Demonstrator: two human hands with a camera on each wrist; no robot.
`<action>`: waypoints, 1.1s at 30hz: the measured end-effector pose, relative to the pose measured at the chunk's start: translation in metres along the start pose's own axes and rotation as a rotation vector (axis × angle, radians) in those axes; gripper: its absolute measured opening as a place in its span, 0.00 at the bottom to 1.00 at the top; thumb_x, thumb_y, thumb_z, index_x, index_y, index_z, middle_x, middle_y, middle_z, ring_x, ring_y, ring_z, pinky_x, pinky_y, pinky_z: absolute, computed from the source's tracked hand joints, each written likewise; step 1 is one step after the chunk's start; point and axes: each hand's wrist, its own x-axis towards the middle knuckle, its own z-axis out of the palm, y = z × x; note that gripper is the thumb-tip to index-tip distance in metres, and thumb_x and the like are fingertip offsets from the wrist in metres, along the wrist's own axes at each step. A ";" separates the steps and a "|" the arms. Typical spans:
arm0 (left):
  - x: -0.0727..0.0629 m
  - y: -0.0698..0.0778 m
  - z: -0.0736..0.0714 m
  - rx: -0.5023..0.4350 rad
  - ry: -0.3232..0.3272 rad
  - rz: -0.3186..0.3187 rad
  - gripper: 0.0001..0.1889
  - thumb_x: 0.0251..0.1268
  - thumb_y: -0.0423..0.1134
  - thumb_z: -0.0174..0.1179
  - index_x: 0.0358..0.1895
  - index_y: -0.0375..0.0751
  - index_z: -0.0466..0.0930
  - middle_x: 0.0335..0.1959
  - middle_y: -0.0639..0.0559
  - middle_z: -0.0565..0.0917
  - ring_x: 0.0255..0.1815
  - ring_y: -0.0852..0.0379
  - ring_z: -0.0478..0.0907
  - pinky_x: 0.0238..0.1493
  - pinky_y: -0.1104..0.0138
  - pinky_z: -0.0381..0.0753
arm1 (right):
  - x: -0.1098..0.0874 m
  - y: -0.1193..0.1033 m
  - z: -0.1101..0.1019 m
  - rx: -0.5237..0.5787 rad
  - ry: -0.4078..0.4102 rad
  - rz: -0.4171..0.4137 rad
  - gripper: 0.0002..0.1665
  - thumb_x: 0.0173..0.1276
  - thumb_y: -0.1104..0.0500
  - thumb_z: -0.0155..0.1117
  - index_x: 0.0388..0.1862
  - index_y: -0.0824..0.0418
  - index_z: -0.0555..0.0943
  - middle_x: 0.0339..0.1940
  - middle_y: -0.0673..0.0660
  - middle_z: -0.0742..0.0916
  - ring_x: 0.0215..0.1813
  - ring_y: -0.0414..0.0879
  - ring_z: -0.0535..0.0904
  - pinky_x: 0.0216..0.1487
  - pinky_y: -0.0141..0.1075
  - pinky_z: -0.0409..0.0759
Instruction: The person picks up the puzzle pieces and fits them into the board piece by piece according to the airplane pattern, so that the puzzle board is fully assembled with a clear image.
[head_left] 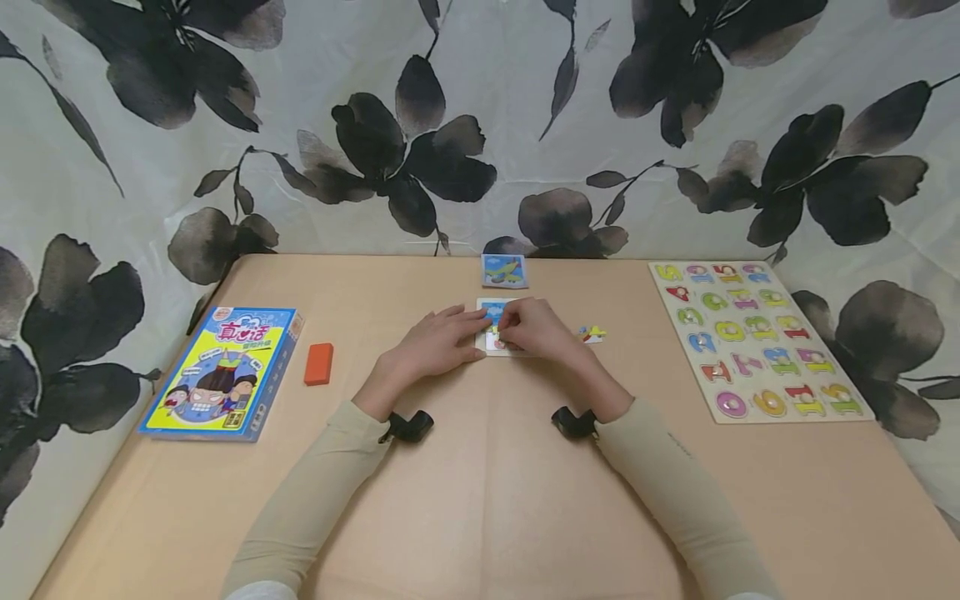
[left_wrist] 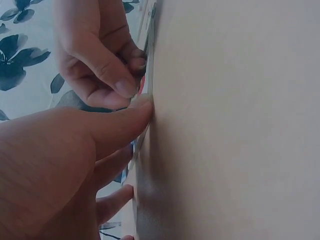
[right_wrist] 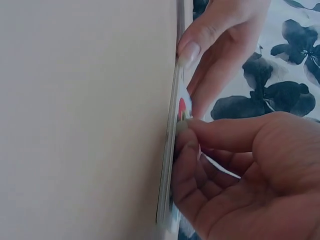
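A small picture card, blue at the top and white lower down, lies flat on the table between the hands. The left hand rests on its left side with fingers extended; in the left wrist view the left thumb presses the near edge. Above the card's right part, the right hand has curled fingers, and thumb and index finger pinch a small piece, mostly hidden by the fingertips. A red patch shows on the card beside them. Small colourful pieces lie just right of the right hand.
Behind the card stands a blue picture card pack. On the left are a blue and yellow box and an orange block. A board of colourful shapes lies at right. Floral cloth hangs behind the table.
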 end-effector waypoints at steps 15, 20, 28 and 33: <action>0.001 0.000 0.000 -0.004 -0.002 0.005 0.31 0.72 0.53 0.57 0.75 0.54 0.64 0.79 0.57 0.62 0.82 0.42 0.52 0.75 0.34 0.51 | 0.000 -0.006 0.010 -0.067 0.064 0.092 0.09 0.64 0.60 0.70 0.27 0.60 0.79 0.24 0.53 0.79 0.33 0.46 0.74 0.33 0.33 0.68; 0.000 0.001 0.002 0.020 0.001 0.003 0.31 0.72 0.53 0.57 0.75 0.55 0.64 0.79 0.57 0.62 0.81 0.42 0.53 0.74 0.33 0.52 | -0.002 -0.006 0.011 -0.074 0.075 0.105 0.12 0.63 0.59 0.71 0.24 0.60 0.78 0.23 0.52 0.78 0.31 0.46 0.73 0.32 0.33 0.67; -0.002 0.011 0.006 0.232 0.043 -0.011 0.29 0.73 0.53 0.56 0.74 0.57 0.67 0.77 0.56 0.65 0.77 0.45 0.63 0.69 0.38 0.67 | -0.002 -0.004 0.008 -0.105 0.056 0.087 0.12 0.64 0.58 0.69 0.24 0.59 0.79 0.21 0.51 0.77 0.30 0.46 0.73 0.30 0.33 0.66; -0.004 0.014 0.005 0.216 0.038 -0.023 0.28 0.73 0.53 0.56 0.74 0.56 0.67 0.78 0.55 0.64 0.77 0.44 0.63 0.67 0.42 0.71 | -0.006 0.006 -0.009 -0.084 -0.030 0.039 0.04 0.64 0.60 0.67 0.31 0.59 0.82 0.27 0.52 0.81 0.32 0.46 0.74 0.33 0.34 0.70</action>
